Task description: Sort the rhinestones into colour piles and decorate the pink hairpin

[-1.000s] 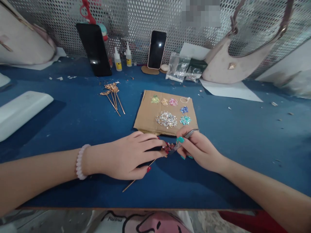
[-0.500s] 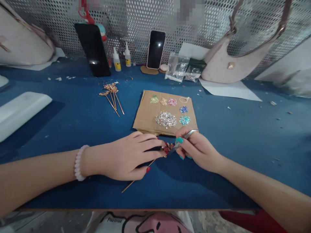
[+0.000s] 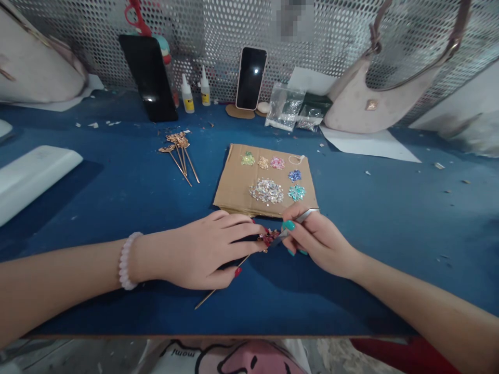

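My left hand (image 3: pixel 202 252) lies over a gold hairpin (image 3: pixel 206 299), its fingers closed on the ornamented head, which carries red stones. The hairpin's thin stick runs out under the palm toward the table's front edge. In my right hand (image 3: pixel 319 241) a pair of metal tweezers (image 3: pixel 305 214) is pinched, tips down at the red stones. Just beyond both hands is a cardboard sheet (image 3: pixel 237 182) bearing small heaps of rhinestones: clear (image 3: pixel 267 191), teal (image 3: pixel 297 192), blue (image 3: pixel 295 175), pink (image 3: pixel 277 163), champagne and green.
More gold hairpins (image 3: pixel 180 148) lie at the left beyond my hand. Glue bottles (image 3: pixel 187 94), a phone (image 3: pixel 251 78), a black tablet-like device (image 3: pixel 150 78) and plastic bags (image 3: pixel 284 107) line the back. A handbag (image 3: pixel 384 106) stands back right; a white object (image 3: pixel 37 182) is far left.
Both hands, the tweezers and the hairpin stay almost where they were. The view has shifted very slightly.
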`<state>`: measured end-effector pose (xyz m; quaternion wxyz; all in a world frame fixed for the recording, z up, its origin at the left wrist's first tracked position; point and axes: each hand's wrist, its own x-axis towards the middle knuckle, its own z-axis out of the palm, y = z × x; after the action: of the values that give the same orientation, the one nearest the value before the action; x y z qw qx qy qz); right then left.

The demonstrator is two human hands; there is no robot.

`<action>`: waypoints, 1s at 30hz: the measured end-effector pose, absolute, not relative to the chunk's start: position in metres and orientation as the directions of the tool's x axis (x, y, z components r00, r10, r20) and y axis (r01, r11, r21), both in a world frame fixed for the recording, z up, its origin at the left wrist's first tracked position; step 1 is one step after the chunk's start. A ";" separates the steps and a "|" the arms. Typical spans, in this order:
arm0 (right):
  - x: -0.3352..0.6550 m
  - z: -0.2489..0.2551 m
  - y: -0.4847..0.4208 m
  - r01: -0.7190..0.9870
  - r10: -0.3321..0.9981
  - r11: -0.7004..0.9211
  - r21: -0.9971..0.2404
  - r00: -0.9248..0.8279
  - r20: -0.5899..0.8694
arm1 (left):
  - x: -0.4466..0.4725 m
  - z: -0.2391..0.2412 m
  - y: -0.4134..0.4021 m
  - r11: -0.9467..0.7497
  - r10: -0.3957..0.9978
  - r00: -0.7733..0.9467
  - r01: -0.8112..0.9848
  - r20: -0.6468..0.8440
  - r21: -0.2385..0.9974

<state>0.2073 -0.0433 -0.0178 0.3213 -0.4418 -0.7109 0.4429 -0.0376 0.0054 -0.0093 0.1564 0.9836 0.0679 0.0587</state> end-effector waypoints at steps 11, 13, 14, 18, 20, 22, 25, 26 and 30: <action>0.205 -0.013 -0.043 0.316 0.921 0.177 -0.932 -0.387 0.044 | -0.040 -0.011 0.006 -0.943 0.148 0.986 0.117 0.078 0.312; 0.205 -0.013 -0.043 0.327 0.921 0.177 -0.928 -0.388 0.039 | -0.040 -0.011 0.006 -0.943 0.150 0.985 0.116 0.086 0.311; 0.204 -0.013 -0.043 0.332 0.921 0.176 -0.927 -0.389 0.036 | -0.039 -0.011 0.006 -0.943 0.152 0.984 0.117 0.090 0.311; 0.204 -0.013 -0.043 0.357 0.919 0.178 -0.917 -0.395 0.024 | -0.039 -0.011 0.006 -0.942 0.154 0.983 0.114 0.104 0.317; 0.204 -0.013 -0.044 0.361 0.918 0.186 -0.914 -0.396 0.030 | -0.039 -0.010 0.006 -0.942 0.155 0.982 0.115 0.104 0.317; 0.205 -0.014 -0.044 0.362 0.918 0.191 -0.912 -0.394 0.036 | -0.039 -0.010 0.006 -0.942 0.156 0.983 0.117 0.100 0.315; 0.205 -0.015 -0.044 0.368 0.918 0.199 -0.908 -0.393 0.042 | -0.039 -0.010 0.006 -0.941 0.155 0.983 0.118 0.093 0.316; 0.205 -0.015 -0.044 0.370 0.918 0.202 -0.907 -0.395 0.044 | -0.039 -0.010 0.006 -0.941 0.155 0.983 0.117 0.095 0.318; 0.206 -0.015 -0.044 0.381 0.919 0.196 -0.904 -0.392 0.034 | -0.039 -0.010 0.006 -0.938 0.155 0.984 0.118 0.090 0.327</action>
<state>0.2057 -0.0435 -0.0148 0.3068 -0.4581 -0.7098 0.4385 -0.0385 0.0060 -0.0096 0.1625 0.9826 0.0693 0.0573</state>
